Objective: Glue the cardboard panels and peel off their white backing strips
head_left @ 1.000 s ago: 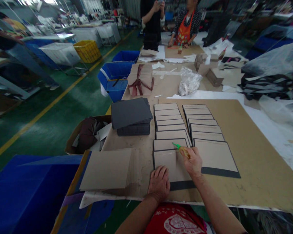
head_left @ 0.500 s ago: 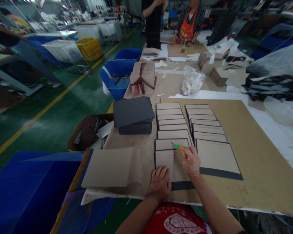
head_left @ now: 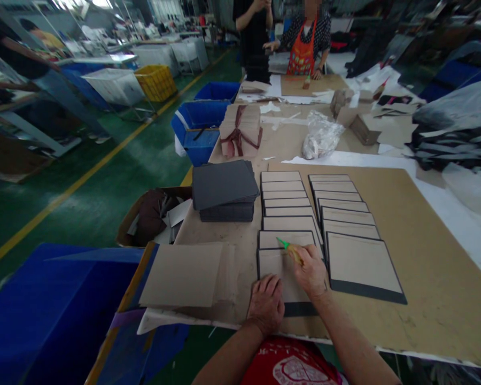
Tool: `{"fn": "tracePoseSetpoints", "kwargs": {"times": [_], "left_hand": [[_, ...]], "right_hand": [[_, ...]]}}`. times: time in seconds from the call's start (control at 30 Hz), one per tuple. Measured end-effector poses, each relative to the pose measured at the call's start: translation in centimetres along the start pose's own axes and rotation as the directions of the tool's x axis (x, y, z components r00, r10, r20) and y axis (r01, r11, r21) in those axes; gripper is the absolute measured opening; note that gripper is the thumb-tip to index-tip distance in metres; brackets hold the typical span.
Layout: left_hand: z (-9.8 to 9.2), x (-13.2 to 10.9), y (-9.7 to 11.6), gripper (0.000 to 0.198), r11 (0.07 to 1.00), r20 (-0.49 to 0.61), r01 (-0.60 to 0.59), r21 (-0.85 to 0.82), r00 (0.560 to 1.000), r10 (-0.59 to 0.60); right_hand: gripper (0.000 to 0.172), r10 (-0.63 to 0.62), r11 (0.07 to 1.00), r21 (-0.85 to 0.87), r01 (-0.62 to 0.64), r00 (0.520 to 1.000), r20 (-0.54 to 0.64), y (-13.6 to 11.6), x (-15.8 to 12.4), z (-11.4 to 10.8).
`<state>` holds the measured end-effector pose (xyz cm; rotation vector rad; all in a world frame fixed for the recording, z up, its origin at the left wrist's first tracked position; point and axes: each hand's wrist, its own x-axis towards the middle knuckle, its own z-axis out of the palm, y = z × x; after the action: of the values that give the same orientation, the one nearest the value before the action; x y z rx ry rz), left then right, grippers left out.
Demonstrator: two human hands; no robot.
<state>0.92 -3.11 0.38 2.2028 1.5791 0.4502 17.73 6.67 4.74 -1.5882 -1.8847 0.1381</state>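
My right hand (head_left: 310, 271) is closed round a small yellowish squeeze bottle (head_left: 295, 253) with a green nozzle. Its tip points left over the beige panels, near the top edge of the nearest dark-edged panel (head_left: 299, 286) in the left column. Whether the tip touches the panel I cannot tell. My left hand (head_left: 266, 302) lies with fingers stretched on that panel's lower left part. More panels overlap behind it, and a second overlapping column (head_left: 364, 262) lies to the right. Left of my left hand are plain beige sheets (head_left: 182, 275), fanned at their right side.
A stack of dark grey boards (head_left: 224, 184) stands beyond the sheets, with a tied beige bundle (head_left: 240, 128) behind it. Blue bins (head_left: 198, 128) and a carton of scraps (head_left: 130, 230) flank the table's left side. A co-worker in an orange apron (head_left: 302, 51) stands at the far end.
My right hand has moved the bottle's nozzle leftward over the panel. The left hand stays on the panel. The view has shifted slightly, and the aproned co-worker has lifted one hand.
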Motion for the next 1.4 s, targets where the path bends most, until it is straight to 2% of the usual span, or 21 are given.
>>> {"fn": "tracePoseSetpoints", "kwargs": {"times": [0.23, 0.5, 0.77, 0.87, 1.0, 1.1, 1.2, 1.27, 1.33, 1.4], "left_hand": [[-0.4, 0.2, 0.2, 0.053, 1.000, 0.009, -0.001, -0.011, 1.000, 0.001], [-0.1, 0.0, 0.1, 0.051, 0.999, 0.013, 0.007, -0.041, 1.000, -0.006], [-0.3, 0.2, 0.0, 0.055, 0.999, 0.029, -0.009, -0.037, 1.000, 0.010], [-0.3, 0.2, -0.1, 0.053, 0.999, 0.030, -0.002, -0.036, 1.000, 0.003], [-0.1, 0.1, -0.1, 0.049, 0.998, 0.008, -0.005, -0.056, 1.000, 0.005], [0.1, 0.2, -0.3, 0.049, 0.998, -0.004, -0.010, -0.057, 1.000, 0.010], [0.4, 0.1, -0.4, 0.048, 0.999, -0.017, -0.009, -0.045, 1.000, 0.009], [0.6, 0.1, -0.6, 0.048, 0.999, -0.027, -0.011, -0.036, 1.000, 0.010], [0.8, 0.0, -0.8, 0.048, 1.000, -0.044, -0.021, -0.023, 0.999, 0.020], [0.9, -0.1, -0.9, 0.048, 0.999, -0.071, -0.040, -0.001, 0.997, 0.039]], "right_hand": [[0.022, -0.048, 0.998, 0.046, 0.045, 0.997, 0.065, -3.6, 0.8, 1.7], [0.024, 0.048, 0.999, -0.004, -0.048, 0.998, -0.030, -1.6, 0.7, 0.5], [0.022, 0.001, 0.999, 0.052, -0.005, 0.997, 0.076, -4.5, 0.7, 2.6], [0.023, 0.044, 0.999, 0.009, -0.044, 0.998, 0.033, -3.2, 0.3, 1.6], [0.025, 0.150, 0.983, -0.090, -0.158, 0.985, -0.090, -0.2, -0.5, -0.7], [0.027, 0.197, 0.973, -0.093, -0.212, 0.970, -0.141, 0.5, -0.8, -1.2], [0.026, 0.184, 0.983, -0.001, -0.184, 0.981, -0.056, -0.4, -0.6, -0.2], [0.026, 0.214, 0.971, 0.111, -0.210, 0.977, -0.021, -0.8, -0.2, 0.4], [0.027, 0.293, 0.934, 0.233, -0.271, 0.954, -0.066, -0.4, 0.3, 0.5], [0.029, 0.374, 0.898, 0.311, -0.312, 0.914, -0.160, 1.0, 1.1, -0.2]]}}
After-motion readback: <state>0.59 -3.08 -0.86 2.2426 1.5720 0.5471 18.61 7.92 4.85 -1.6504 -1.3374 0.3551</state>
